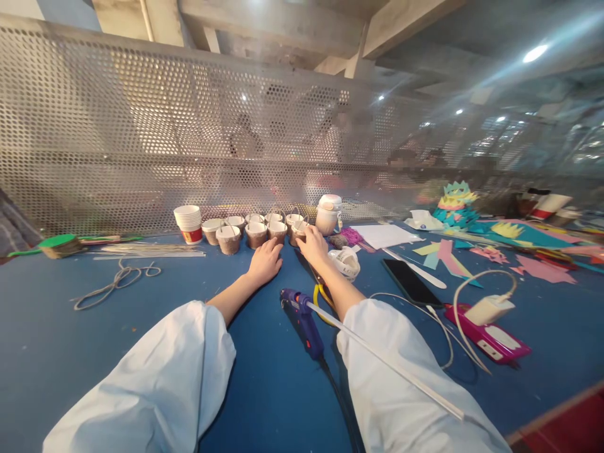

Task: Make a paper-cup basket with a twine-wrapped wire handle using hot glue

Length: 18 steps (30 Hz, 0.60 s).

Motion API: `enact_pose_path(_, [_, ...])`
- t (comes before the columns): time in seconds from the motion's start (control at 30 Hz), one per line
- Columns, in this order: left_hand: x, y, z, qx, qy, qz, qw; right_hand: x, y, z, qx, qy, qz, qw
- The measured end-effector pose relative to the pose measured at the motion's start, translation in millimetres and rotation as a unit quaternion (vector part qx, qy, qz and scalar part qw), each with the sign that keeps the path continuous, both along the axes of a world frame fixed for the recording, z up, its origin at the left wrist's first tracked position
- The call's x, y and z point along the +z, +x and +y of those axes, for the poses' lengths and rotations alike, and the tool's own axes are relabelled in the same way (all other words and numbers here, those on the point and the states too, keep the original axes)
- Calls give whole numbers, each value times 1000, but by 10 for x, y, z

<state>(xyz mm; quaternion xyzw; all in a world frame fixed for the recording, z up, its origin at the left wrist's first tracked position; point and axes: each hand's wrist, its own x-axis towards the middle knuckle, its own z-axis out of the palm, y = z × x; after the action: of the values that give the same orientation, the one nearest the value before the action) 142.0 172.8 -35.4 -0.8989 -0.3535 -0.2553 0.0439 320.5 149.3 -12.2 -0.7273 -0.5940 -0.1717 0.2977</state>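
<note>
Small cups wrapped in brown twine, several with thin arched handles, stand in a cluster at the back of the blue table. My right hand [312, 245] has its fingers closed at the rim of the rightmost twine-wrapped cup [297, 235]. Beside it, my left hand [265, 261] lies on the table with fingers stretched out, just in front of another wrapped cup [276, 233], holding nothing. Between my forearms rests a purple hot glue gun [304, 324] with a long white glue stick [387, 362] sticking out of its rear. Yellow-handled scissors [323, 302] lie partly under my right forearm.
A stack of paper cups [187, 220] stands left of the cluster, a white lidded jar [328, 215] right of it. Twine [116, 283] lies at left. A ribbon roll [346, 263], phone [411, 283], pink power strip [491, 336] and paper scraps occupy the right. A perforated metal screen [189, 126] borders the back.
</note>
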Motion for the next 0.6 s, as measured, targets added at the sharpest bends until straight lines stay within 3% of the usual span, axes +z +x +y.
enact_pose_path(0.3, [2, -34, -16, -5, 27, 1, 1000, -17, 41, 42, 39, 14, -32, 999])
enact_pose_path(0.6, [23, -29, -61, -25, 56, 1, 998, 20, -52, -3, 48, 100, -13, 994])
